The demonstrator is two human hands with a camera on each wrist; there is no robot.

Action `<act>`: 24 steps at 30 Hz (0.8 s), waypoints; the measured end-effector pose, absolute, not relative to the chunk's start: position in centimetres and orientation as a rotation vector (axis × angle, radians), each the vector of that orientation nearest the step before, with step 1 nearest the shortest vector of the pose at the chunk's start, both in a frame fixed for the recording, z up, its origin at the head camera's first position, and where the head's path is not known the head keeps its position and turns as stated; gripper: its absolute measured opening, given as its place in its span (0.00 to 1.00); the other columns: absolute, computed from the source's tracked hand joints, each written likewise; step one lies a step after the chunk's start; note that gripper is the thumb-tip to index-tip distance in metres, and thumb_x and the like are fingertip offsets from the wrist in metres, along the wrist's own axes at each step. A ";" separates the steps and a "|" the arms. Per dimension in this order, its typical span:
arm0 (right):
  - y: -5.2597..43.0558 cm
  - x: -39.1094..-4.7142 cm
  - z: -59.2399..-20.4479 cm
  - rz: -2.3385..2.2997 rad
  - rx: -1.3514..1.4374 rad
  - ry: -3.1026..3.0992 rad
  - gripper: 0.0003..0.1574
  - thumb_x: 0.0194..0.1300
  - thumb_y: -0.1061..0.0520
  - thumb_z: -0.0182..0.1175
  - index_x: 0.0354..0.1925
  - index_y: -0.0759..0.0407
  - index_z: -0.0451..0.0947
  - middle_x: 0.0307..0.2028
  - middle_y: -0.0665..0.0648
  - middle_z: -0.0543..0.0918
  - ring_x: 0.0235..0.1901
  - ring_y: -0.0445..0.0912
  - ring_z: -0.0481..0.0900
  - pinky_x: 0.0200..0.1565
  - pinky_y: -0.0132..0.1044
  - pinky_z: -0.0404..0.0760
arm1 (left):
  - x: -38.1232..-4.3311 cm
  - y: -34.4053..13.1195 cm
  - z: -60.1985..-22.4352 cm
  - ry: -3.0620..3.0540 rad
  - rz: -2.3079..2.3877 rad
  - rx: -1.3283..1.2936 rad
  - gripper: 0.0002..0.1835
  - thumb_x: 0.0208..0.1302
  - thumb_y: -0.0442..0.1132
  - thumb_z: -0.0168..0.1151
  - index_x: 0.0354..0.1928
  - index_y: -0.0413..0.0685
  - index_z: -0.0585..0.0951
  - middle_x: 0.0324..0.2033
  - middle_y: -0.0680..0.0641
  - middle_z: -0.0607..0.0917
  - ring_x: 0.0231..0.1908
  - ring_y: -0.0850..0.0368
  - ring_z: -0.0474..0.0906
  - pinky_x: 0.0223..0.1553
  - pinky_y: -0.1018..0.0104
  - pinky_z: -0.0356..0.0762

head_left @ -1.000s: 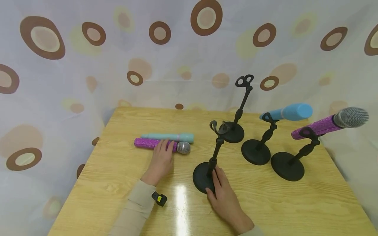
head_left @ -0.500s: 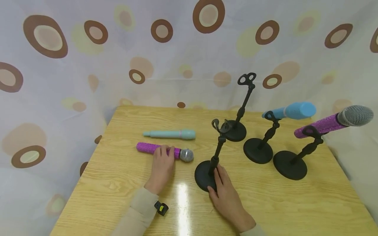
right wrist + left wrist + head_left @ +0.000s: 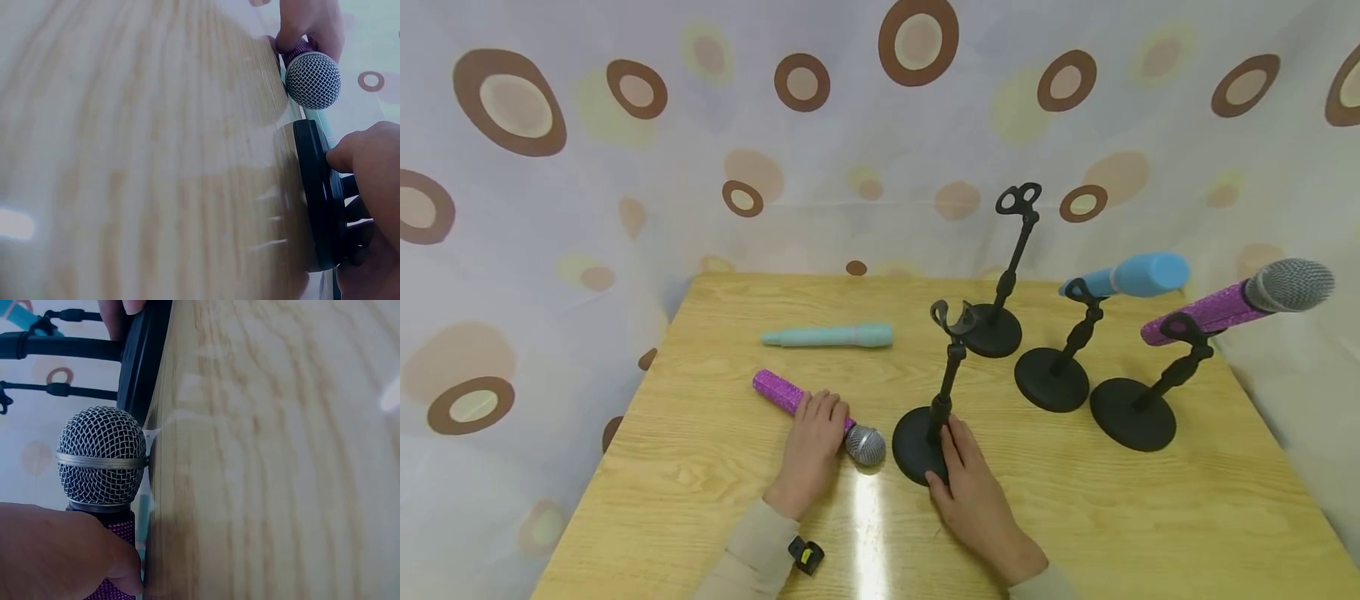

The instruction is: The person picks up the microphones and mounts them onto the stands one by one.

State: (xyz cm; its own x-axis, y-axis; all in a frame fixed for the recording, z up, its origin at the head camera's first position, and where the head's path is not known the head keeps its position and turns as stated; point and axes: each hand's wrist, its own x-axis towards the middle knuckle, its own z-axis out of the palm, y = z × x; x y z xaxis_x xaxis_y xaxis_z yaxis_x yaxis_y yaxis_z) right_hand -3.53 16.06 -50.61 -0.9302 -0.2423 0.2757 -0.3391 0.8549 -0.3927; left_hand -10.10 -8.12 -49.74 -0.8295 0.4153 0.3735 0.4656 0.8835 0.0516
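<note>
A glittery purple microphone (image 3: 777, 390) with a silver mesh head lies slantwise on the table, its head toward the near right. My left hand (image 3: 814, 450) grips it round the body from above. In the left wrist view the mesh head (image 3: 103, 456) is close over the wood, past my thumb. To the right, a black desk microphone stand (image 3: 913, 446) has nothing in its clip. My right hand (image 3: 976, 504) holds the round base, the thumb on its top in the right wrist view and the fingers by the pole.
A pale teal microphone (image 3: 827, 336) lies behind the purple one. At the right, one stand (image 3: 1052, 380) carries a blue microphone (image 3: 1150, 275) and another (image 3: 1132, 415) a purple one (image 3: 1217, 312). A further stand (image 3: 992, 332) with a bare clip is at the back.
My left hand has drawn the purple microphone toward me, away from the teal one, and turned its head nearer to me. The right hand stays at the stand's base.
</note>
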 end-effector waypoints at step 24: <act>16.2 -3.5 -50.5 0.638 0.450 -2.811 0.40 0.60 0.50 0.56 0.62 0.70 0.58 0.67 0.64 0.53 0.66 0.57 0.54 0.59 0.49 0.66 | -11.6 -7.5 -44.9 -2.557 -0.561 -0.701 0.20 0.47 0.34 0.65 0.45 0.52 0.76 0.43 0.51 0.78 0.49 0.53 0.70 0.61 0.51 0.59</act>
State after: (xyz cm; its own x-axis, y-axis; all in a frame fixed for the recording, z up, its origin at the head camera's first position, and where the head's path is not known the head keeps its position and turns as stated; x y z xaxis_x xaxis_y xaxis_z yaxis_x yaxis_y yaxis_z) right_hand -3.53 16.20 -50.49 -0.9278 -0.2450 0.2812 -0.3424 0.8586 -0.3816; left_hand -11.58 -7.50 -44.90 -0.7808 0.3792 0.4965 0.5523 0.7905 0.2647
